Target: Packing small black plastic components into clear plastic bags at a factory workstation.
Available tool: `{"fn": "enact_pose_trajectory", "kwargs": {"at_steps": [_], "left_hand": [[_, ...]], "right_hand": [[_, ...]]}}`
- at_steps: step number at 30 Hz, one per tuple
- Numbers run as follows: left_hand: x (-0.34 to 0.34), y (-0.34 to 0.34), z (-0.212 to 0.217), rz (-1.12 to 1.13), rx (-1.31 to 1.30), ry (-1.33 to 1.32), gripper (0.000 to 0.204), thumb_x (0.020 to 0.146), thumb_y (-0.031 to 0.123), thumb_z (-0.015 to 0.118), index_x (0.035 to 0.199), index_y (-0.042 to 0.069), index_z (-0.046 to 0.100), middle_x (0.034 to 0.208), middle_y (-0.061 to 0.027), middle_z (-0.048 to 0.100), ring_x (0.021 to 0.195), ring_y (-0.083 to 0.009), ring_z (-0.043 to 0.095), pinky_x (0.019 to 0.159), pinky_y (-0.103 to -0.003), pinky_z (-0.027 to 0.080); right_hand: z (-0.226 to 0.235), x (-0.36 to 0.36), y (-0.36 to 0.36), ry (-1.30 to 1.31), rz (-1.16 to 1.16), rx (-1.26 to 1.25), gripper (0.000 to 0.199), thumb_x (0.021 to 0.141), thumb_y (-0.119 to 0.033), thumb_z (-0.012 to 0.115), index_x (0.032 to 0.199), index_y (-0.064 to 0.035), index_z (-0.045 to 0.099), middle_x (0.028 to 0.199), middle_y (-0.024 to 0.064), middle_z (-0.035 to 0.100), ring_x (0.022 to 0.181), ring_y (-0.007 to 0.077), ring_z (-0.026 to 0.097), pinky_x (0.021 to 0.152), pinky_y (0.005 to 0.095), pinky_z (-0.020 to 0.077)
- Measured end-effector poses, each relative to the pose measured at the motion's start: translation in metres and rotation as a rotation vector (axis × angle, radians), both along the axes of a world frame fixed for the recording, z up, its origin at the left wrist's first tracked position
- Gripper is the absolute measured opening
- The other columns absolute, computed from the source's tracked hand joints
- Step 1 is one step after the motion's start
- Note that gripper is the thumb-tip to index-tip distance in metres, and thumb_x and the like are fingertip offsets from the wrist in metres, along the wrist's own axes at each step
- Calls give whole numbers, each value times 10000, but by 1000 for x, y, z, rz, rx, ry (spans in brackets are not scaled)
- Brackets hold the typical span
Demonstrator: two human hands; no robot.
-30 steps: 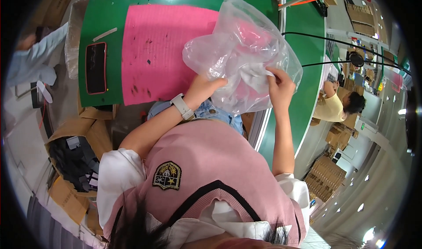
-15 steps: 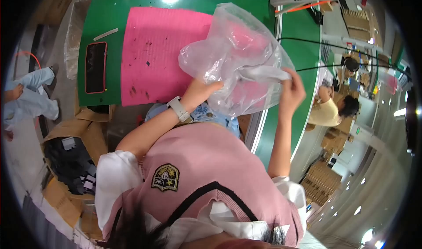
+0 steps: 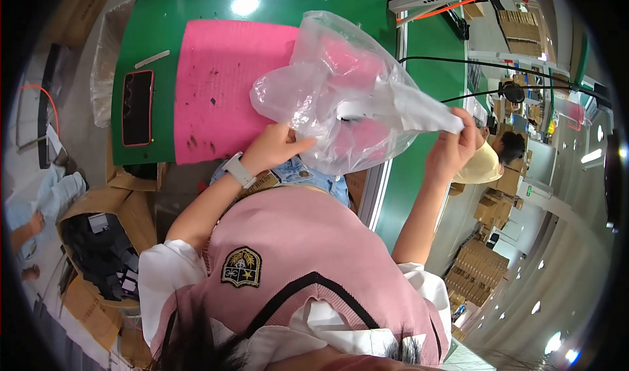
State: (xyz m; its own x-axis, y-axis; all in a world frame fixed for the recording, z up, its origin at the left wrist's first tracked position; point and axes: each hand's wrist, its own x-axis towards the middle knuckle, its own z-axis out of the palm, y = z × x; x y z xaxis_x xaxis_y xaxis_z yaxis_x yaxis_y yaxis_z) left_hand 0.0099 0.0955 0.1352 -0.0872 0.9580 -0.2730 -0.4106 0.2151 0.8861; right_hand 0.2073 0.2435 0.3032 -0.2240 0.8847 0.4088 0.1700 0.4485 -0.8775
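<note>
A large clear plastic bag (image 3: 334, 76) lies loosely bunched over the right part of a pink mat (image 3: 229, 83). My left hand (image 3: 272, 148), below a white wristwatch (image 3: 239, 171), is closed on the bag's near edge. My right hand (image 3: 453, 147) pinches the end of a white, thin, flexible piece (image 3: 419, 106) that stretches out from the bag. Whether this piece is a separate sheet or a sleeve I cannot tell. Its other end is inside or behind the clear film.
A phone (image 3: 137, 108) and a thin pale strip (image 3: 152, 59) lie on the green table (image 3: 164, 17) to the left. At lower left stands a carton (image 3: 124, 207) with dark pieces. Black cables (image 3: 498, 62) cross on the right. Other people (image 3: 481, 165) are nearby.
My right hand has moved right and slightly down, drawing the white piece farther out and straighter. The left hand stays on the bag; the view has shifted slightly.
</note>
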Motion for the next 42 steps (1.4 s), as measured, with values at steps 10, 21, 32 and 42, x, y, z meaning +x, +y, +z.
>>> {"fn": "enact_pose_trajectory", "kwargs": {"at_steps": [10,21,32,42], "left_hand": [[15,52,80,280,646,865,376,662,186,692,961,26,531,868,-151,572,767,-296,569,677,-390,451],[59,102,18,17,542,795,149,744,97,552,887,77,587,760,-133,613,675,-335,581,595,-430,453],[48,105,44,-74,453,202,220,763,59,582,982,56,580,759,-72,644,685,-169,606,617,-290,450],[38,106,45,-151,387,-18,245,917,145,486,1075,-11,589,933,-23,618,881,-70,541,772,-222,438]], "right_hand": [[16,-22,-17,380,161,-181,201,850,3,500,1049,22,480,949,102,561,871,164,557,794,270,449],[47,-5,13,500,-204,61,218,873,19,400,1078,29,475,933,117,554,845,195,572,788,303,490],[52,-8,31,225,-266,68,267,848,29,425,1107,39,488,893,87,568,779,150,562,723,255,472],[18,8,32,55,-228,-305,338,804,-18,354,1061,40,566,928,85,582,790,147,552,743,248,448]]}}
